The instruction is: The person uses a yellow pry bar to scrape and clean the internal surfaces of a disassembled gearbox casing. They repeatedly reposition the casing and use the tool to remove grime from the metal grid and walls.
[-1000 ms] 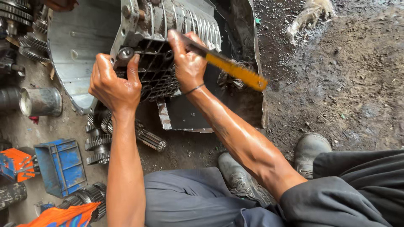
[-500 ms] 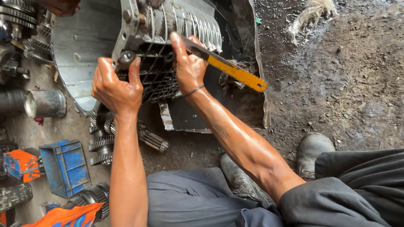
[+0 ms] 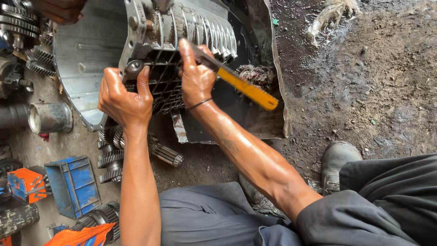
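Note:
A grey ribbed metal gearbox casing (image 3: 191, 32) lies in a dented metal tray (image 3: 82, 59) on the oily ground. My left hand (image 3: 125, 98) grips the casing's near edge beside a round lug. My right hand (image 3: 195, 75) holds a tool with a yellow handle (image 3: 248, 89), its dark working end pressed against the casing's gridded underside. The handle sticks out to the right over a dirty rag (image 3: 255, 73).
Toothed gears and splined shafts (image 3: 114, 155) lie below the tray. A blue plastic box (image 3: 73, 184), an orange box (image 3: 25, 184) and a metal cylinder (image 3: 48, 117) sit left. Another person's hand (image 3: 59, 9) shows at top left. My boot (image 3: 337, 164) rests right.
The view has shifted slightly, so the hands and casing sit a little lower and to the right. Both hands keep their hold; the tool stays against the casing.

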